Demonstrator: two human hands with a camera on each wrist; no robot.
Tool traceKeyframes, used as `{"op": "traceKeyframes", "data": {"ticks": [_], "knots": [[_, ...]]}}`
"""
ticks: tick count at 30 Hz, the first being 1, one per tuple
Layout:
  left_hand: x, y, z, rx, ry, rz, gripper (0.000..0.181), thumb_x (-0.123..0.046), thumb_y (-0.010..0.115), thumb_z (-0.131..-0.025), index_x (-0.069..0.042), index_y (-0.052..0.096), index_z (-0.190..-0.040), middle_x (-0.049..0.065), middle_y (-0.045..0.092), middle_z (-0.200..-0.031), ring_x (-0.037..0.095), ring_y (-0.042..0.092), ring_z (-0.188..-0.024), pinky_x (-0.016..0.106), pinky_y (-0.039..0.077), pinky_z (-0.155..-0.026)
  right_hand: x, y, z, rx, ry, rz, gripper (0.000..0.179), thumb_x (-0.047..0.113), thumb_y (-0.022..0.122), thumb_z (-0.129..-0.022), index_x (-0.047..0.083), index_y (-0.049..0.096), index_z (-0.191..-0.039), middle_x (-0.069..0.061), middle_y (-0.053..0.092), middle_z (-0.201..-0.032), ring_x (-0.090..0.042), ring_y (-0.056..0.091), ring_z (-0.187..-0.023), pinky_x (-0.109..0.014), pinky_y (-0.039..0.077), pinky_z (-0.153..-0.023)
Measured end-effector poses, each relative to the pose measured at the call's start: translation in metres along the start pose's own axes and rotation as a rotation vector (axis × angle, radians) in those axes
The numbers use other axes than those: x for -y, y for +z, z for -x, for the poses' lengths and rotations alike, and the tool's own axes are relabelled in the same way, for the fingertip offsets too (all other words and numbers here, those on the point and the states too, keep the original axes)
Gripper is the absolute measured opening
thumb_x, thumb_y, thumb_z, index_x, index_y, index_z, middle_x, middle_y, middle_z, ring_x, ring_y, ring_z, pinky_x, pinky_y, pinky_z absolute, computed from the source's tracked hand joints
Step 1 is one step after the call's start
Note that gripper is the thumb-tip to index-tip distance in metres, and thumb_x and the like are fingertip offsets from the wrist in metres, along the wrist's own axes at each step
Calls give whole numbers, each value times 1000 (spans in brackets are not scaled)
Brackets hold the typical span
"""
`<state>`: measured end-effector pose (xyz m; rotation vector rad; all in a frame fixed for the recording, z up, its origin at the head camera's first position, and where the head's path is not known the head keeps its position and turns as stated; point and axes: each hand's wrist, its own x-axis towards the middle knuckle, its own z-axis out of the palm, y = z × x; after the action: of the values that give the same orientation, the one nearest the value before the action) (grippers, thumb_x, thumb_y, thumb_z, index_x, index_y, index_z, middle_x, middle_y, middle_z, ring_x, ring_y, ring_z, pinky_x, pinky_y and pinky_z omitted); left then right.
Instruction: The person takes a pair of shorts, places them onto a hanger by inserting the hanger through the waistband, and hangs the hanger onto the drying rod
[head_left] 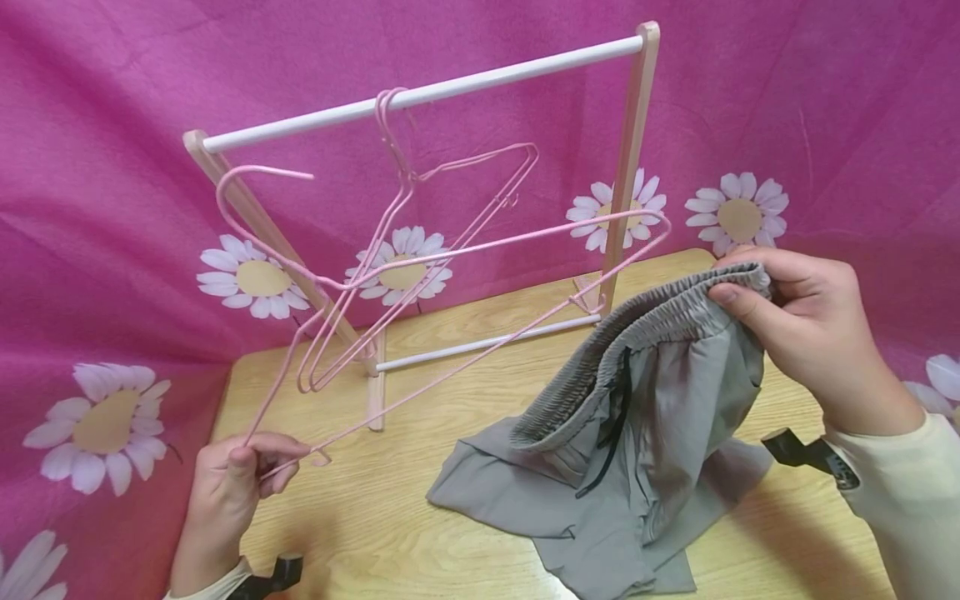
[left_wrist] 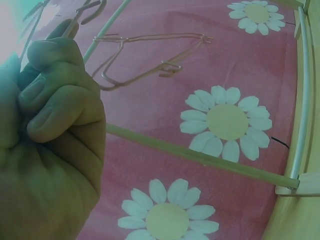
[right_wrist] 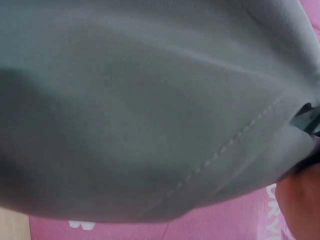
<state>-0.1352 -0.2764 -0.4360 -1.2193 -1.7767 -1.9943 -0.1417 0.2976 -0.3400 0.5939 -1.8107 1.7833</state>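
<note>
My left hand (head_left: 238, 479) grips one corner of a pink wire hanger (head_left: 480, 247), whose hook points up and left and whose far end reaches toward the right post of a rack. In the left wrist view the fingers (left_wrist: 65, 107) are curled around it. With thumb and fingers, my right hand (head_left: 810, 325) pinches the elastic waistband of grey drawstring shorts (head_left: 675, 417). Their waist is lifted and gapes toward the left, a black cord hangs at the front, and the legs drape onto the table. Grey cloth (right_wrist: 150, 110) fills most of the right wrist view.
A small wooden rack with a white top rail (head_left: 510, 79) stands at the back of the wood-grain table (head_left: 360, 517). More pink hangers (head_left: 397, 167) hang from the rail, behind the held one. A pink daisy-print cloth (head_left: 465, 33) covers the back and sides.
</note>
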Motion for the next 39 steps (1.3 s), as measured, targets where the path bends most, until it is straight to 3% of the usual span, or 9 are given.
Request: {"op": "traceKeyframes", "data": {"ticks": [8, 14, 19, 27, 32, 39], "knots": [[4, -8, 10, -20, -17, 8, 57, -20, 30, -120, 10, 77, -110, 8, 46, -62, 14, 34, -53, 16, 21, -42, 0, 0, 1, -8, 10, -5, 13, -24, 73, -88, -19, 73, -100, -7, 75, -83, -10, 64, -68, -16, 52, -61], [10, -14, 15, 1, -20, 19, 57, -19, 30, -120, 12, 77, -112, 8, 64, -72, 15, 35, -54, 17, 23, -41, 0, 1, 0, -17, 6, -7, 12, -23, 75, -88, -18, 74, -99, -7, 75, -82, -10, 64, -68, -16, 51, -61], [14, -20, 19, -10, -42, 1, 56, -19, 31, -120, 10, 78, -111, 9, 51, -64, 16, 35, -53, 17, 22, -40, -1, 1, 0, -14, -2, 8, 12, -23, 75, -88, -18, 73, -99, -6, 76, -84, -9, 65, -68, -15, 52, -61], [16, -25, 23, -22, -78, -52, 55, -21, 33, -120, 8, 79, -109, 7, 52, -65, 16, 34, -53, 21, 23, -39, -2, 0, 0, -18, -6, -6, 12, -22, 76, -88, -19, 73, -99, -8, 76, -85, -10, 65, -68, -16, 53, -60], [20, -28, 24, -10, -70, -36, 56, -19, 32, -120, 9, 79, -109, 8, 50, -64, 15, 33, -52, 17, 23, -39, -2, 1, 1, -22, -1, -25, 11, -22, 76, -87, -19, 73, -98, -8, 75, -84, -11, 65, -67, -16, 52, -60], [23, -30, 28, -15, -86, -23, 54, -19, 33, -120, 9, 79, -109, 9, 50, -66, 17, 35, -54, 24, 23, -39, -2, 3, 0, -25, 6, -16, 11, -22, 75, -88, -18, 73, -98, -8, 76, -83, -10, 65, -66, -16, 53, -59]]}}
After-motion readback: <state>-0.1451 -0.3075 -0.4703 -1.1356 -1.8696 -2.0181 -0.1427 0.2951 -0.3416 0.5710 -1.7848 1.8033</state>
